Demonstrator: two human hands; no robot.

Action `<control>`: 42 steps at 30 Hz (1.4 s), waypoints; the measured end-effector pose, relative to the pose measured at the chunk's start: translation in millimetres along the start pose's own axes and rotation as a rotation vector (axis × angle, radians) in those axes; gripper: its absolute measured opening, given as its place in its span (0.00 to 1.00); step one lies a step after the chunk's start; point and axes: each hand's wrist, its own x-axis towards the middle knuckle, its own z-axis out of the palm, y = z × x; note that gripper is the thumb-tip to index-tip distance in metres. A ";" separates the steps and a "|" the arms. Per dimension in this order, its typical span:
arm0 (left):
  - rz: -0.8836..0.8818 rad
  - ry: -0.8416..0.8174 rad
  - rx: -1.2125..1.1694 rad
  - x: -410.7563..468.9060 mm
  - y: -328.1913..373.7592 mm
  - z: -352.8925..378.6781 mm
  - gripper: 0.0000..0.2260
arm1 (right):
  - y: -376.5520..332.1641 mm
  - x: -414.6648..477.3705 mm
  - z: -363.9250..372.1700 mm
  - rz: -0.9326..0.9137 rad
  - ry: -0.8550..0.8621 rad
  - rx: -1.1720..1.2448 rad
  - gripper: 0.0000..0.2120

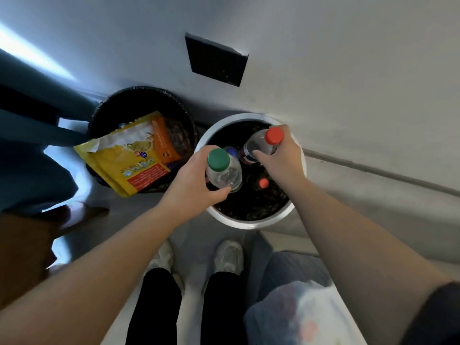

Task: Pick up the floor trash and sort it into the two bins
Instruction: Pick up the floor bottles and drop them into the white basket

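Observation:
Both hands hover over the white-rimmed bin [249, 224], which has a dark liner. My left hand [193, 181] grips a clear plastic bottle with a green cap [224, 173], held upright above the bin's left side. My right hand [281, 158] holds a clear bottle with a red cap [263, 143] over the far side. Inside the bin lie other bottles, one with a small red cap [263, 183] and one with a blue label [239, 154]. To the left stands a black bin [139, 95] with a large yellow and orange food bag [132, 158] sticking out over its rim.
The bins stand against a pale wall with a dark square panel [216, 59]. My white shoes [196, 256] are just in front of the white bin. Dark blue furniture [32, 145] is at left; a cushioned seat with a pale plastic bag [311, 312] is at lower right.

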 end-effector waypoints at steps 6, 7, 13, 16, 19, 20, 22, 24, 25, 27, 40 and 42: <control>0.032 -0.142 0.169 23.6 -24.9 33.2 0.30 | 32.0 31.2 33.2 -0.049 -0.032 -0.096 0.25; 0.030 -0.151 0.184 28.3 -26.5 38.7 0.30 | 36.5 35.2 37.0 -0.035 -0.044 -0.126 0.24; 0.126 -0.194 0.218 54.2 -21.4 68.7 0.31 | 59.6 58.5 41.9 -0.026 -0.091 -0.265 0.14; 0.152 -0.207 0.193 53.3 -20.1 75.8 0.30 | 66.2 63.1 30.8 -0.071 -0.156 -0.330 0.15; 0.152 -0.230 0.220 44.5 -25.2 79.3 0.30 | 64.9 62.7 23.3 -0.087 -0.222 -0.362 0.19; 0.140 -0.237 0.241 42.3 -28.0 79.5 0.30 | 63.1 62.6 21.2 -0.084 -0.245 -0.367 0.20; 0.102 -0.245 0.283 40.8 -33.6 79.2 0.29 | 58.4 59.9 16.2 -0.076 -0.286 -0.372 0.21; 0.065 -0.253 0.321 43.7 -37.4 80.1 0.29 | 52.6 52.9 9.9 -0.074 -0.302 -0.346 0.19; 0.048 -0.259 0.343 46.3 -38.6 81.6 0.28 | 49.1 47.2 6.8 -0.077 -0.311 -0.317 0.16; 0.007 -0.270 0.398 52.3 -40.9 86.6 0.28 | 42.2 32.0 1.5 -0.077 -0.352 -0.234 0.10; -0.069 -0.474 0.920 67.6 -54.8 98.1 0.27 | 52.5 -21.6 11.8 -0.286 -0.524 -0.598 0.15; -0.100 -0.611 1.117 70.9 -55.8 89.4 0.25 | 57.2 -24.0 20.4 -0.294 -0.534 -0.629 0.15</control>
